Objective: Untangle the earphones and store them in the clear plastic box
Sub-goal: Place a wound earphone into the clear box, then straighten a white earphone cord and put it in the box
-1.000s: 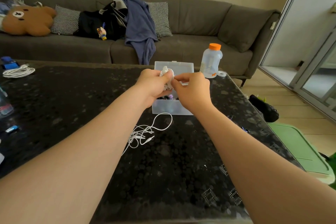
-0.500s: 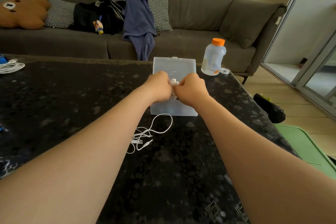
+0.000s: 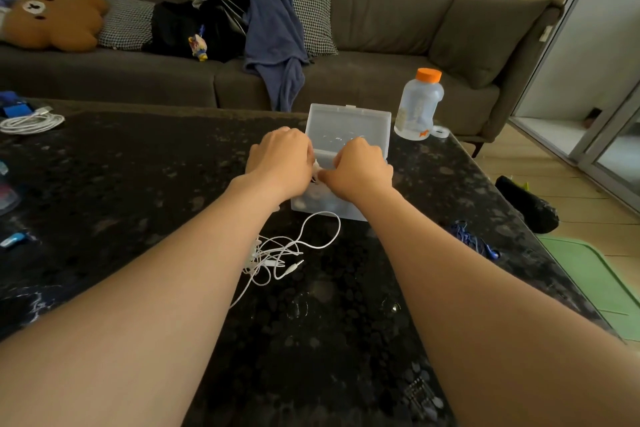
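The clear plastic box point(image 3: 349, 125) stands open on the dark table, its lid raised at the back. My left hand point(image 3: 280, 159) and my right hand point(image 3: 356, 168) are side by side over the box's opening, fingers curled down. Between them they hold a small white coiled bundle of earphones point(image 3: 317, 168), mostly hidden by the fingers. A second pair of white earphones point(image 3: 277, 253) lies tangled on the table just in front of the box, its jack plug pointing right.
A plastic bottle with an orange cap point(image 3: 419, 104) and a tape roll point(image 3: 440, 131) stand right of the box. A blue cord point(image 3: 472, 241) lies near the table's right edge. A coiled white cable point(image 3: 31, 121) sits far left. The sofa point(image 3: 381, 45) runs behind.
Both hands have lowered the white bundle from above the box down into its opening. The tangled earphones on the table have not moved.
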The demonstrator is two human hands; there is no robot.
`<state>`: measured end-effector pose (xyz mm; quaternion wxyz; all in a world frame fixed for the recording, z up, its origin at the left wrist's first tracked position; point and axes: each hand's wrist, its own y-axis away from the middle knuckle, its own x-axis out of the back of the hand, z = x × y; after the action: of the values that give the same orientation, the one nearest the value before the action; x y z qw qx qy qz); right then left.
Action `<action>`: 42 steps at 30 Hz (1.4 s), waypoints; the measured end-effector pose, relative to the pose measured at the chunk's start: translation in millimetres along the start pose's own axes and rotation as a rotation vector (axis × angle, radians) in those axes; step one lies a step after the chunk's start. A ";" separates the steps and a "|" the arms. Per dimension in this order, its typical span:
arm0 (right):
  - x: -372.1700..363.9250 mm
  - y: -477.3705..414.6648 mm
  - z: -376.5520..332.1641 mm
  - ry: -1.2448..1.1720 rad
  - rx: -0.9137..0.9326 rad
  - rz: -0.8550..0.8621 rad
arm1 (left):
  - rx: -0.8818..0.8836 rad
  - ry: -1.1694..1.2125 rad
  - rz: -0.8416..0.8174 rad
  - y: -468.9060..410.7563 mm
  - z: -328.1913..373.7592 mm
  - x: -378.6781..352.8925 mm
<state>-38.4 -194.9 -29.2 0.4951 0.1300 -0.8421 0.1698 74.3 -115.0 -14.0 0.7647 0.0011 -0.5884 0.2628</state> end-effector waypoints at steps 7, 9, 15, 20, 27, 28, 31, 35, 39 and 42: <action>5.4 17.7 -9.9 -0.022 0.156 -0.187 | 0.046 0.053 0.048 25.5 -10.8 27.9; 10.3 27.6 -10.8 0.167 0.240 -0.111 | 0.042 0.029 0.038 32.1 -13.9 33.8; 21.8 68.5 -28.0 0.159 0.469 -0.133 | -0.017 0.092 -0.317 54.6 -29.9 47.8; 13.4 89.5 -22.5 0.290 0.509 -0.530 | -0.026 0.110 -0.557 75.5 -38.0 52.0; 30.5 86.8 -18.0 0.110 0.414 -0.111 | 0.019 0.162 -0.660 84.7 -34.1 53.7; 35.4 88.7 -18.7 -0.066 0.355 -0.038 | 0.024 0.149 -0.656 85.4 -33.9 53.5; 51.9 96.4 -28.3 -0.617 0.121 0.060 | 0.024 0.096 -0.663 86.6 -34.6 50.4; 83.2 110.6 -45.5 -1.269 -0.176 0.118 | -0.021 0.056 -0.693 90.2 -31.5 50.6; 94.3 115.4 -47.4 -1.434 -0.261 0.212 | -0.070 0.019 -0.702 86.8 -30.9 45.7; 93.6 112.9 -39.4 -1.214 -0.187 0.276 | -0.077 0.037 -0.635 84.4 -24.1 47.3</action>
<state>-95.5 -80.7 53.1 -0.0885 0.0496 -0.9934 0.0538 69.9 -15.8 -4.8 0.8184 0.1510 -0.5543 -0.0114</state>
